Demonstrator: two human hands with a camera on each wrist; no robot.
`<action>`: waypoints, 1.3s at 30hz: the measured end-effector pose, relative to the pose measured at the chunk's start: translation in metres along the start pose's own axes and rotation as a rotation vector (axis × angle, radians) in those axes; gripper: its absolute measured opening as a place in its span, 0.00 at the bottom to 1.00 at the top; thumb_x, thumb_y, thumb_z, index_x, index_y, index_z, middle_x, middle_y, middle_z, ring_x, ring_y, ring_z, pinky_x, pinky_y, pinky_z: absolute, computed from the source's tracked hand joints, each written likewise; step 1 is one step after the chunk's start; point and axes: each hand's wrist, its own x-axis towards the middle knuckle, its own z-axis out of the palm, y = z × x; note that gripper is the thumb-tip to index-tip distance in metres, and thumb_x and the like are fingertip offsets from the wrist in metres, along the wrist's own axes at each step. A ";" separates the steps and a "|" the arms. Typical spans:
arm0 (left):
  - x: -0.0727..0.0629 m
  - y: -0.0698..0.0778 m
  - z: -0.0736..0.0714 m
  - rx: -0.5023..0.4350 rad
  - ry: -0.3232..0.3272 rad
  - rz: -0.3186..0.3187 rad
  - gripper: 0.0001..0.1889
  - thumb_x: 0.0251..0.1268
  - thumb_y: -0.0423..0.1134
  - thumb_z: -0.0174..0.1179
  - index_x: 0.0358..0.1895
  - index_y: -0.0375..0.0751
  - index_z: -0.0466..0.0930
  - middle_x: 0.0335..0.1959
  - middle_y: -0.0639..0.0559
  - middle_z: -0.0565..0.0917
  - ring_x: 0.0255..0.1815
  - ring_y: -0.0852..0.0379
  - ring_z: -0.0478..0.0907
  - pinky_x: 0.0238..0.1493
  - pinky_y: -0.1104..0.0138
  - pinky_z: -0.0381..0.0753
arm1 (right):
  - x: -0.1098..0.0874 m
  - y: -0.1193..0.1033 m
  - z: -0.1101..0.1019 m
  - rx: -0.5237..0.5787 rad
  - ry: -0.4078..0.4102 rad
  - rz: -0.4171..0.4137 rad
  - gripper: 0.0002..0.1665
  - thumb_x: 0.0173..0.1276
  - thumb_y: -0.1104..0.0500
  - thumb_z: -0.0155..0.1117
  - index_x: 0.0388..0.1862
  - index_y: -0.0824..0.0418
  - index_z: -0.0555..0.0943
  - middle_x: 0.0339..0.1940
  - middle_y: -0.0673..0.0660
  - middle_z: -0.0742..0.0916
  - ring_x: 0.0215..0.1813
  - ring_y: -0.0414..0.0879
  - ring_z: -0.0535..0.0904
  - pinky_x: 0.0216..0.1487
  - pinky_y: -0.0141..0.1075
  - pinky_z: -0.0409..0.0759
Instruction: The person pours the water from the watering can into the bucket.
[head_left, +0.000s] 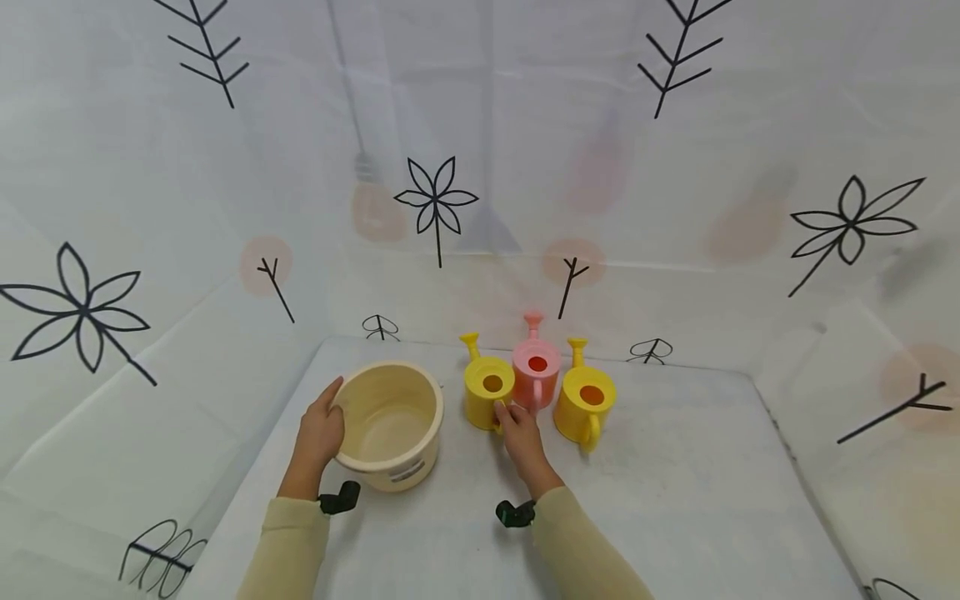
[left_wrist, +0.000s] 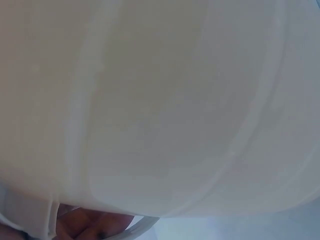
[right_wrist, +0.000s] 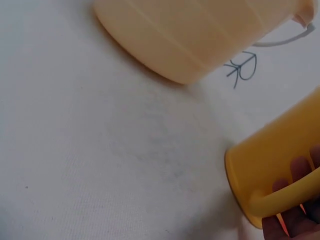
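Observation:
My left hand grips the left rim of a cream plastic bucket, which stands on the table with its mouth up. In the left wrist view the bucket's wall fills most of the picture, with some fingers by its rim. The handle of the left yellow watering can is in my right hand. Fingers curl round that handle in the right wrist view, beside the yellow can body. A pink watering can stands just right of it, then another yellow watering can.
All three cans have their spouts toward the back wall. The white-covered table extends to the right and in front of them. White sheets with black plant drawings hang at the back and sides.

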 end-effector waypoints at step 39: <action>0.001 -0.001 0.001 -0.019 0.006 -0.001 0.30 0.72 0.37 0.32 0.77 0.53 0.55 0.73 0.37 0.63 0.45 0.42 0.77 0.54 0.49 0.73 | 0.003 0.007 0.000 0.147 -0.007 -0.174 0.22 0.76 0.48 0.44 0.28 0.63 0.71 0.28 0.54 0.73 0.41 0.48 0.71 0.45 0.37 0.68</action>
